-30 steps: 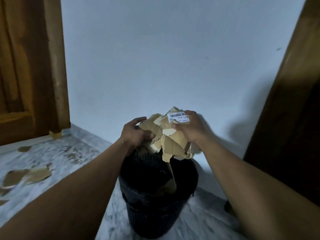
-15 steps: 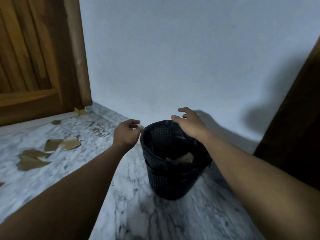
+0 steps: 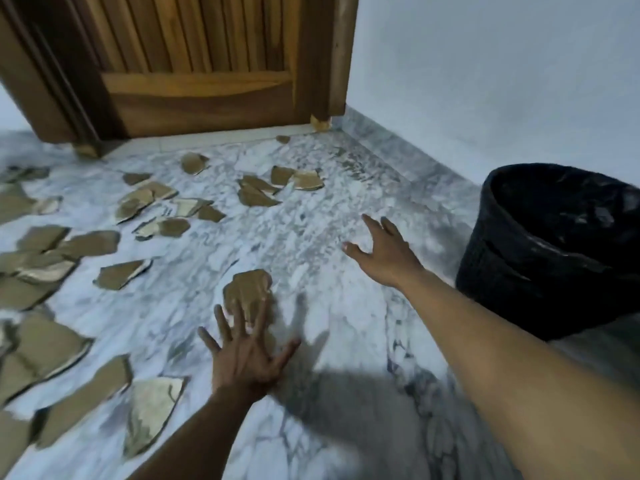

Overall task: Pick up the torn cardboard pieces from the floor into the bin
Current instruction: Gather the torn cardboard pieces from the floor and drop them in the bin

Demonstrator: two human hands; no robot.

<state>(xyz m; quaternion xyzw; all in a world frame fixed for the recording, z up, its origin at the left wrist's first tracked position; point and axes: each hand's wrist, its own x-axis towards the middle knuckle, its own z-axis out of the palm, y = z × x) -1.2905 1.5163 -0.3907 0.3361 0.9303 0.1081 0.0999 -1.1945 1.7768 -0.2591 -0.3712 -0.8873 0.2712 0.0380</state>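
Fingers (image 3: 221, 323) on both hands were released, straight and splayed, gripping nothing. Far left: torn cardboard pieces (image 3: 41, 239) lay scattered flat on the white-grey marble floor (image 3: 311, 237), from the near left corner of the view back toward the wooden door (image 3: 201, 91). Several overlapped each other, most lay apart. One shiny-faced piece (image 3: 152, 414) lay just left of the left forearm. A further cluster (image 3: 256, 195) sat further back, near the door's foot.

Left of centre: left hand (image 3: 246, 362), palm down, back toward the camera, stretched forward low over the floor. A lone rounded piece (image 3: 247, 292) lay directly ahead of it. The tips of the middle fingers overlapped its near edge in this view; contact could not be judged. The hand's shadow (image 3: 346, 393) fell on the marble just to its right.

Right of centre: right hand (image 3: 384, 251), further forward, fingers extended and thumb out, over bare marble, well apart from any cardboard.

Far right: black mesh bin (image 3: 540, 271) stood upright on the floor, close to the pale wall (image 3: 485, 81), beside the right forearm. Its inside was dark; contents could not be made out
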